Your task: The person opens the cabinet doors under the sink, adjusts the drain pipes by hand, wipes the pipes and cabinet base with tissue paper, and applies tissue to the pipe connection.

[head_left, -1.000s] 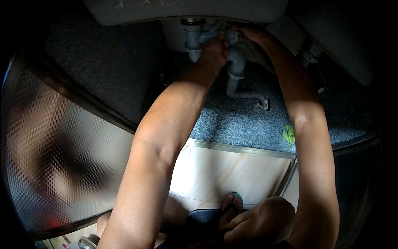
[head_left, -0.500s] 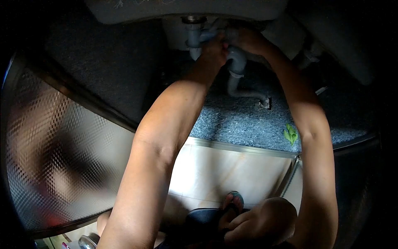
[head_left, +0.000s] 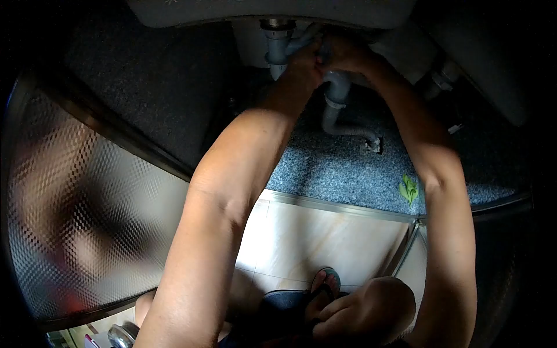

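Both hands are up in the shadow under a basin, at the grey drain pipes. My left hand (head_left: pixel 306 62) is closed around part of the pipework, just right of the upright grey drain pipe (head_left: pixel 278 49). Touching or nearly touching it, my right hand (head_left: pixel 347 53) is curled round the pipe joint from the right; its fingertips are dark and partly hidden. Below the hands a curved grey trap pipe (head_left: pixel 337 90) leads into a ribbed hose (head_left: pixel 348 130), which enters a square hole in the speckled blue-grey floor panel (head_left: pixel 325 168).
Green leaves (head_left: pixel 409 189) lie on the panel near my right forearm. A textured translucent door (head_left: pixel 133 209) stands open at the left. Another pipe (head_left: pixel 438 82) is at the right. The basin underside (head_left: pixel 272 13) hangs overhead; a metal pot-like object (head_left: pixel 120 335) is at the lower left.
My right hand has shifted from the upper right side of the joint down and closer to my left hand. The view has shifted slightly. My left hand stays at the pipework.
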The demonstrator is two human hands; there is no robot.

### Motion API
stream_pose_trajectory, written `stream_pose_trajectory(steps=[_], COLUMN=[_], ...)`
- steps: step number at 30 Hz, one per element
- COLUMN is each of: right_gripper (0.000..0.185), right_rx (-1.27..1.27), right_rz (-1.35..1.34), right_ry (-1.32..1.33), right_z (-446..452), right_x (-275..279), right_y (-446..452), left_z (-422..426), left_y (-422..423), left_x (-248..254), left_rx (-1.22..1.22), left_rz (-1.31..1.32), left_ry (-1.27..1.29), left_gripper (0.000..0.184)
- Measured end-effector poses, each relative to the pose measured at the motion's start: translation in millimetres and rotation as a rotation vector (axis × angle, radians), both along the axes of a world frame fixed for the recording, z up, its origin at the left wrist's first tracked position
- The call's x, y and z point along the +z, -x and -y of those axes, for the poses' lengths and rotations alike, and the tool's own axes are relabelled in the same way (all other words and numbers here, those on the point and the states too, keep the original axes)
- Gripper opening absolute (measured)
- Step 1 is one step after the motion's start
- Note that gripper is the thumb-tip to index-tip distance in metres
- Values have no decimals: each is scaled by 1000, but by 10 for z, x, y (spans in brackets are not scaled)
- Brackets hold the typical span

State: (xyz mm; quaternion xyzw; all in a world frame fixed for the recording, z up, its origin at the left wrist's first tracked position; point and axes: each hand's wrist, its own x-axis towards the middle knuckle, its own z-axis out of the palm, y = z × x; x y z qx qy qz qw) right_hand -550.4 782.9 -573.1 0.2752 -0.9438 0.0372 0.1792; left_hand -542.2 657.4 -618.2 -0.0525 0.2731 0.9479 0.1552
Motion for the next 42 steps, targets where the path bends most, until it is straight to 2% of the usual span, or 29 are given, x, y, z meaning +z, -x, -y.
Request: stream_pose_trajectory(steps=[2, 6, 8, 15, 18, 20, 24, 26, 27, 30, 36, 38, 39, 41, 42], right_gripper=[85, 85, 86, 83, 80, 78, 79, 80, 81, 84, 92, 81, 81, 61, 61], right_rx=[-8, -48, -132, -94, -81, -90, -43, -126, -153, -85, -109, -10, -10, 133, 135], right_rz=[18, -18, 122, 50, 114, 289, 237, 335, 368, 283, 126, 71, 70, -100, -103], right_ry=[-51, -81, -86, -102, -36, -60, 24, -16, -30, -40, -41, 197, 198, 226, 227], right_z=[-5, 18, 22, 17, 7, 15, -58, -74, -70, -65, -61, -107, -120, -136, -155], right_x=[86, 161, 167, 170, 189, 238, 186, 176, 182, 225, 59, -25, -24, -59, -92], right_y=[-59, -67, -26, 20, 43, 97, 170, 266, 277, 152, 55, -74, -213, -538, -663], left_z=[-46, 10, 21, 60, 68, 102, 52, 91, 78, 68, 148, 172, 194, 260, 306], left_y=[22, 67, -19, 29, 112, 180, 249, 340, 328, -21, -60, -126, -210, -402, -495], left_x=[-23, -31, 49, 61, -39, -87, -106, -169, -157, 111, 107, 108, 86, 35, 6], left_rx=[54, -1, 45, -5, -5, -168, -54, -29, -29, -55, -84, -79, -64, -14, -12], left_rz=[30, 11, 48, 82, 101, -10, 126, 144, 144, 156, 110, 55, 12, -112, -114], left_ry=[119, 104, 110, 44, -16, -139, -42, -72, -71, -26, 103, 203, 264, 446, 447], left_gripper=[23, 24, 21, 13, 12, 11, 10, 26, 26, 24, 17, 15, 16, 19, 19])
